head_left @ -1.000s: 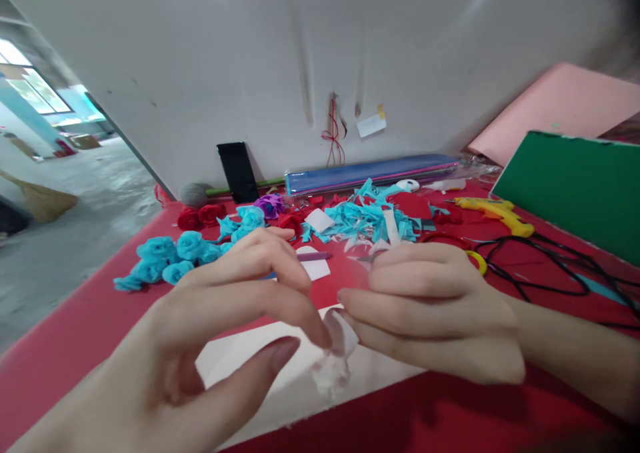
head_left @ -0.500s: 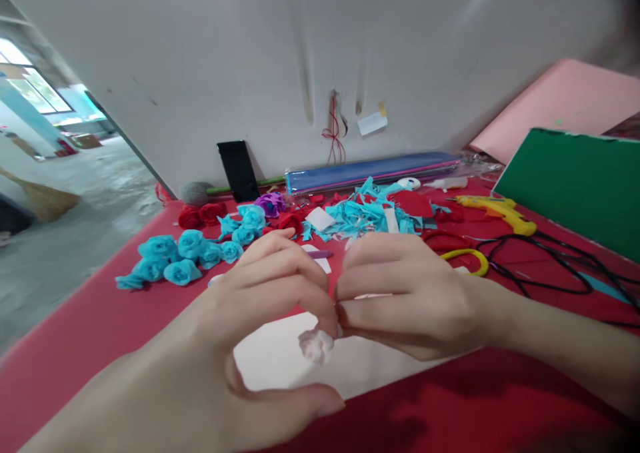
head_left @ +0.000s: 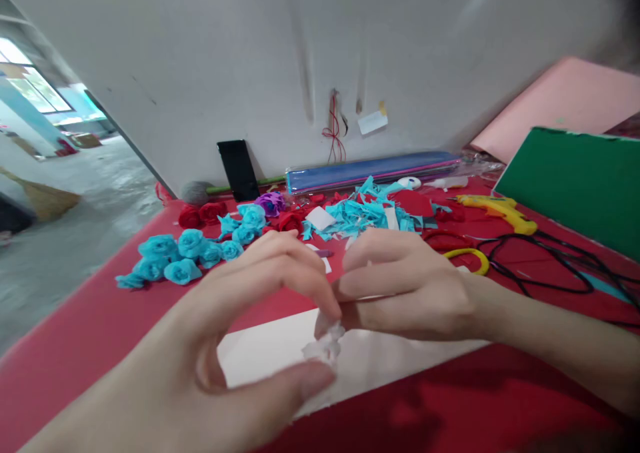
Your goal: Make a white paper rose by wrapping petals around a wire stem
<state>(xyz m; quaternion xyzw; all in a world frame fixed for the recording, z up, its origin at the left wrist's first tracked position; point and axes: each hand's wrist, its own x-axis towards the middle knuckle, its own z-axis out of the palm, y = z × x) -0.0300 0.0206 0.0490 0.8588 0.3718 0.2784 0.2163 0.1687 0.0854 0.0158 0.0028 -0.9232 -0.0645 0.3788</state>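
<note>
A small ruffled white paper flower (head_left: 325, 348) is between my hands, a little blurred. My left hand (head_left: 250, 326) curls around it from the left, thumb against its near side and index fingertip at its top. From the right, my right hand (head_left: 405, 286) has its fingers folded together at the flower's far side; its fingertips and the flower's base are hidden. Under both hands lies a white paper sheet (head_left: 265, 356) on the red table cover (head_left: 165, 346).
Blue paper roses (head_left: 183, 271) stand at left, with a purple flower (head_left: 270, 204) and red roses (head_left: 213, 212) behind. Blue paper scraps (head_left: 360, 214), yellow-handled scissors (head_left: 483, 261), a yellow glue gun (head_left: 500, 212) with black cord and a green board (head_left: 575, 186) are to the right. A phone (head_left: 239, 171) leans at the back.
My left thumb has come up against the white paper flower, and the left index finger has bent down onto its top. The flower has tilted; my right hand stays in nearly the same place.
</note>
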